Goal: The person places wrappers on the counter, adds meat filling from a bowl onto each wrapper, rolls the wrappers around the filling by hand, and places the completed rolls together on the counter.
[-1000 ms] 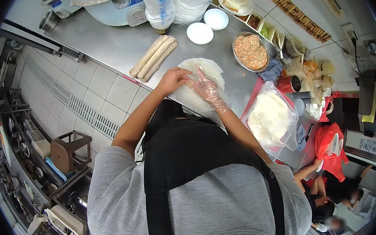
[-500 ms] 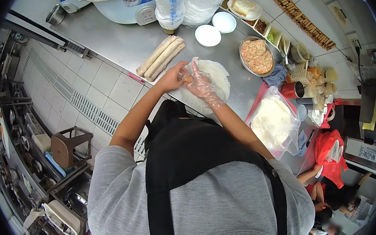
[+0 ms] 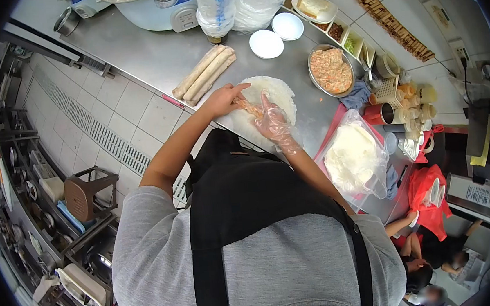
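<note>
A round, whitish, thin wrapper lies flat on the steel counter. Across its near part runs a strip of orange-flecked filling. At the strip's left end is my bare left hand, index finger stretched out over the wrapper and the other fingers bent against the filling. My right hand, in a clear plastic glove, touches the right end with its thumb raised apart from its fingers. Several long pale rolls lie side by side to the left. Beyond my right hand stands a metal bowl of the same orange-flecked filling.
Two white bowls stand at the back. A stack of white wrappers in plastic sits on the right, near bottles. Divided containers line the wall. Other people are at lower right.
My right hand has drawn away from my left, toward the right and nearer to me. The filling between them now shows as a longer strip. The view has shifted slightly.
</note>
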{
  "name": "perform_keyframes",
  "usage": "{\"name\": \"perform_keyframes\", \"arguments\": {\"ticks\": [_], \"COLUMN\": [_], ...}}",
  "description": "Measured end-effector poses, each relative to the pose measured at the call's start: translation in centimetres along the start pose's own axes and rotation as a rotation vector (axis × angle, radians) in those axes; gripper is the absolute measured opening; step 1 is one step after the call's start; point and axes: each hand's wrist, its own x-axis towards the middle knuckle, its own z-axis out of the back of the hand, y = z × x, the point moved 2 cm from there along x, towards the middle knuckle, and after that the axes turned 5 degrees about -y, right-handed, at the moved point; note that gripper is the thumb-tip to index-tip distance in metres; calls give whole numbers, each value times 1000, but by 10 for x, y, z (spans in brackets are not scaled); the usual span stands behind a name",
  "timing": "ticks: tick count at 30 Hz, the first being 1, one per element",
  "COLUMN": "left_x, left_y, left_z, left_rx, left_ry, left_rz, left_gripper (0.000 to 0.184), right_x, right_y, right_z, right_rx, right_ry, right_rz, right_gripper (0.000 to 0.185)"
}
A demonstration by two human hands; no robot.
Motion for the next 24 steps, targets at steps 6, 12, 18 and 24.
{"name": "perform_keyframes", "arguments": {"ticks": [6,12,18,24], "left_x": [3,11,6,9], "left_y": [7,10,-9,-17], "left_z": [9,8,3,-5], "left_rx": [-132,-46,9,51], "left_ry": [10,38,-78,-31], "left_rz": [-28,3,-194,-256], "left_gripper": [66,60,66,67], "right_x": [-9,-17,-14,2], "right_y": [-12,-36,-2,3], "right_z": [13,14,28,19], "right_rx": [41,-82,379,217], "right_ry": [-3,34,-272,-163], "right_rz": [12,-2,77,-2], "right_gripper": [89,94,89,91]}}
